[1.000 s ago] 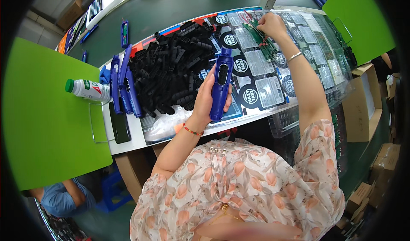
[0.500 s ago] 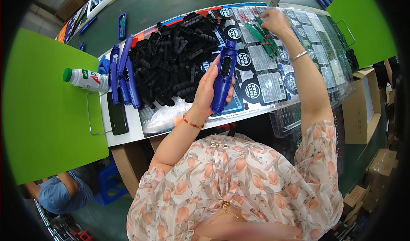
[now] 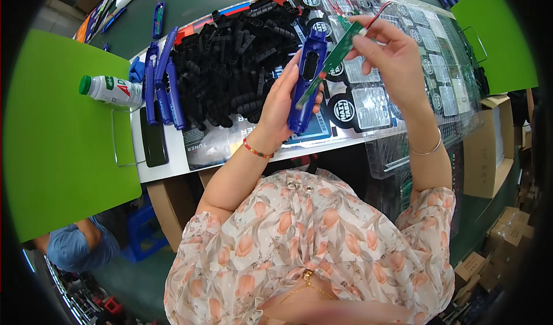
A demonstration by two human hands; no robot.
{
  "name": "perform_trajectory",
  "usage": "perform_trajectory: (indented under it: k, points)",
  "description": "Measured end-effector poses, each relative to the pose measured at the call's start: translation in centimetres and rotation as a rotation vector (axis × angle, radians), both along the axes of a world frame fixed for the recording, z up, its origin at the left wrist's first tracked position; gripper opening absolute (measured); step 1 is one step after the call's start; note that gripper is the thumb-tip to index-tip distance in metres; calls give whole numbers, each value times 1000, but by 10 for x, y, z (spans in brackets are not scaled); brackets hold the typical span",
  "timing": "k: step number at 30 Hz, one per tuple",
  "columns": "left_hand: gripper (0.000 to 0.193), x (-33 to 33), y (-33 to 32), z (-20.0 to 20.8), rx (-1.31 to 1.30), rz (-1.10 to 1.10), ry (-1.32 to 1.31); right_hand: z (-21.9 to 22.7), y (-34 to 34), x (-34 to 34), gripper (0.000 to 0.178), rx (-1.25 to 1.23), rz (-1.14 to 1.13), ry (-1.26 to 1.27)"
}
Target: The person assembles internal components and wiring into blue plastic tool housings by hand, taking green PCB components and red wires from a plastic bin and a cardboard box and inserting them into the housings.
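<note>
My left hand [image 3: 279,103] is wrapped round a blue plastic housing [image 3: 300,119], which has a long slot with a black insert showing in it. Between the thumb and fingers of my right hand [image 3: 394,60] is a narrow green circuit board [image 3: 341,51] with red and black wires at its upper end. The board slants down across the housing, its lower end overlapping it in view; I cannot tell whether they touch. Left of my left hand lies a heap of black plastic parts [image 3: 227,74]. Several more blue housings [image 3: 174,97] lie beyond that heap.
A white bottle with a green cap [image 3: 115,90] and a dark phone [image 3: 154,146] are at the left. Green panels [image 3: 69,135] flank the table. Clear plastic trays [image 3: 397,152] and an open cardboard box [image 3: 487,152] stand at the right. Another person [image 3: 83,247] is at lower left.
My right hand has come back from the pile of circuit boards toward the left hand, bringing one board with wires. My left hand still holds the blue housing.
</note>
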State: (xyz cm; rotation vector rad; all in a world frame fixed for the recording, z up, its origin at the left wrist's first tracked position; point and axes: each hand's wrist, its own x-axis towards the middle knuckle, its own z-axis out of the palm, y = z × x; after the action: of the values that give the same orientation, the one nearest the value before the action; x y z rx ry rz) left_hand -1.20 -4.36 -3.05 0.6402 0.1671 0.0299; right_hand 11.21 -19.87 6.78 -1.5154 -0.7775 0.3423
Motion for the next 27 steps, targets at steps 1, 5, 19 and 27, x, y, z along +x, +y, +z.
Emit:
perform_trajectory:
  k: [1, 5, 19, 27]
  points:
    - [50, 1, 0, 2, 11, 5, -31, -3, 2, -6, 31, 0, 0, 7]
    - [53, 0, 2, 4, 78, -17, -84, -13, 7, -16, 28, -51, 52, 54]
    - [54, -2, 2, 4, 160, -9, -70, -19, 11, -24, 24, -102, 101, 88]
    - [51, -4, 0, 2, 216, 10, -67, -27, 13, -15, 24, -145, 94, 210]
